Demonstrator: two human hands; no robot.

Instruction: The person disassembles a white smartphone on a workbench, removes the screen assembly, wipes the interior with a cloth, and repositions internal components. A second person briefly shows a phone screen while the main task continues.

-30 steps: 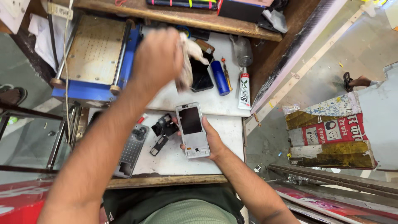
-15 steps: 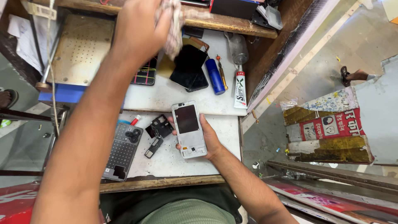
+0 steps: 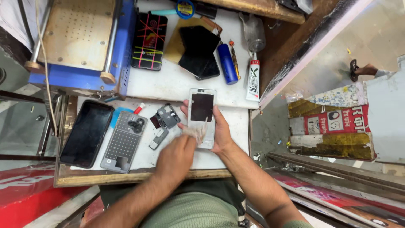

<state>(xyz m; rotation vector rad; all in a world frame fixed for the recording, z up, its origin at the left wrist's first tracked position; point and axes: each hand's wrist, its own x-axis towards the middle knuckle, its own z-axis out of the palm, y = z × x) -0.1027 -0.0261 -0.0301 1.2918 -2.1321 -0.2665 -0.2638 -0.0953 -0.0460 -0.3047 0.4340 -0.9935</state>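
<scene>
Even, bright daylight filled the scene, brightest toward two o'clock. Shadows stayed soft. The glossy black phone screen (image 3: 86, 133) at nine o'clock showed faint glare. Edges bowed outward; focus was sharp.

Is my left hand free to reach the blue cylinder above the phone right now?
Probably not at once: the left hand presses a cloth on the white phone. The blue cylinder itself lies uncovered.

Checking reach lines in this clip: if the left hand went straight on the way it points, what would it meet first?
The left hand, pressing a cloth, points up and right across the white phone frame that the right hand holds. It would cross that frame first; depth looks nearly flat.
</scene>
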